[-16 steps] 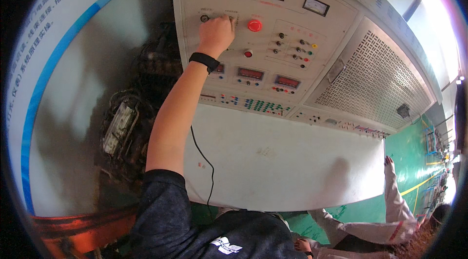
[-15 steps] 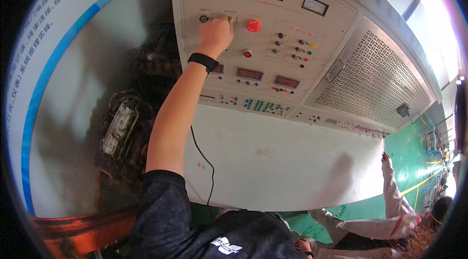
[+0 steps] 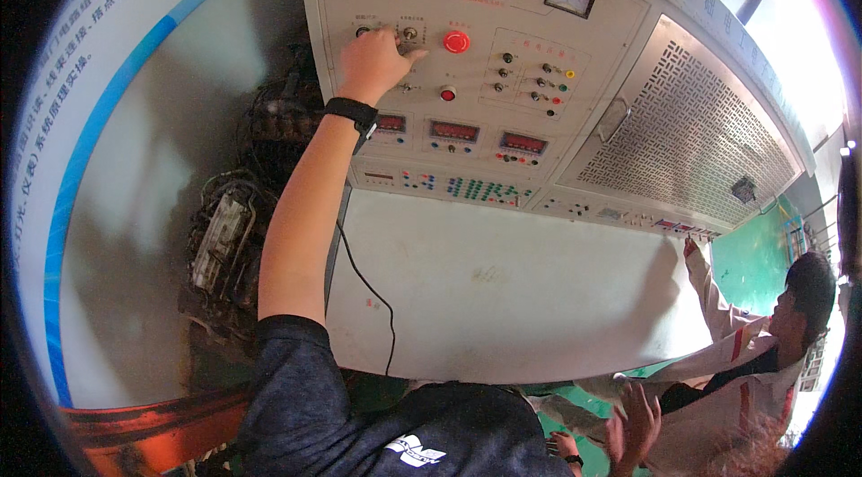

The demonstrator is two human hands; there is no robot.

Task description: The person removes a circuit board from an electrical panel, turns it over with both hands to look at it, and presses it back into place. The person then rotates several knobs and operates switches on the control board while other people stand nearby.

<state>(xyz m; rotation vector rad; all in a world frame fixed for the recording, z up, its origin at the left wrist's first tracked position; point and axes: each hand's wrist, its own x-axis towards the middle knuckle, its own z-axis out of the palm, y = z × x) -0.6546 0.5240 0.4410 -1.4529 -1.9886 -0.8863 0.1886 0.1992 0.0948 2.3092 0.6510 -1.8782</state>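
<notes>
Left hand [image 3: 373, 64] unmoved, fingers on panel switch [image 3: 409, 33].

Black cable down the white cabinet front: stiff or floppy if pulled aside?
Probably floppy: the black cable hangs in loose curves against the white cabinet front. Likely light, being thin. Its top passes behind the left forearm, so its anchoring is hidden; it may tug back.

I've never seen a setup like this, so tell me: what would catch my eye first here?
Probably the raised left hand, a black wristband below it, fingers on a small switch near the top of the big beige control panel. Just right of it sits a round red button. At lower right another person in white reaches toward the panel's lower edge.
</notes>
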